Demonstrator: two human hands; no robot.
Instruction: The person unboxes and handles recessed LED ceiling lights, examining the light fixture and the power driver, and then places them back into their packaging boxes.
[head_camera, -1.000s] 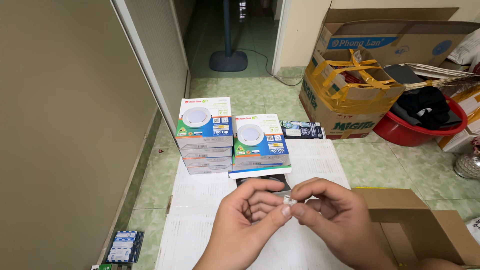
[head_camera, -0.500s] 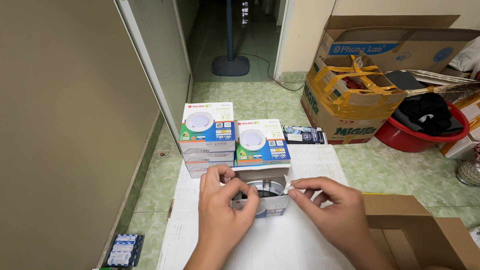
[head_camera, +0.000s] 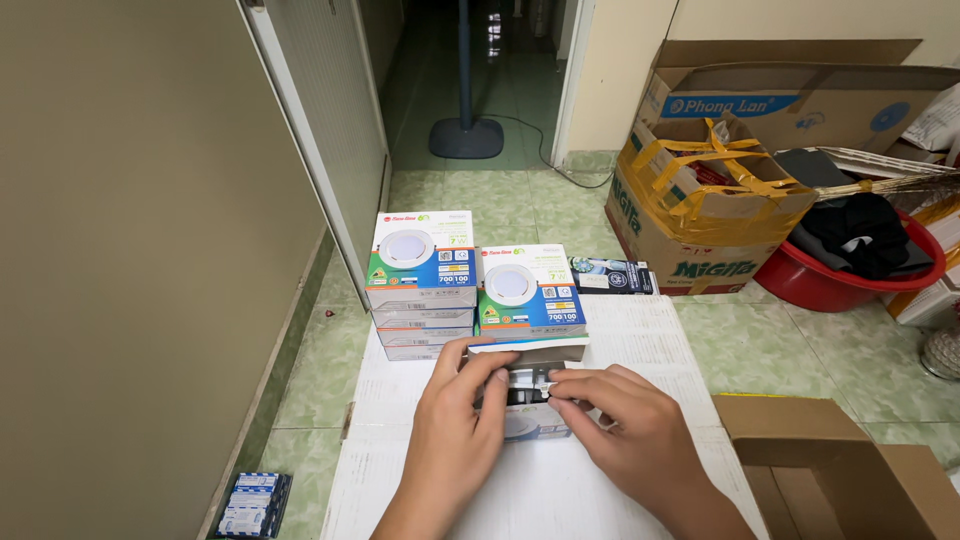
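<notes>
While both hands (head_camera: 545, 425) meet, open light box (head_camera: 528, 385) between them, on white sheet (head_camera: 640, 330)

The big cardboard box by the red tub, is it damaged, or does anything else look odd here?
Yes. The cardboard box is crumpled at its rim and strapped with twisted yellow tape. Near it, dark clothes are heaped untidily over the red tub. The light boxes are stacked neatly.

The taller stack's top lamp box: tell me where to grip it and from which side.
Grip the top lamp box by its front and back walls, from above. The neighbouring stack blocks its right side, and both hands, left hand and right hand, work close in front.
</notes>
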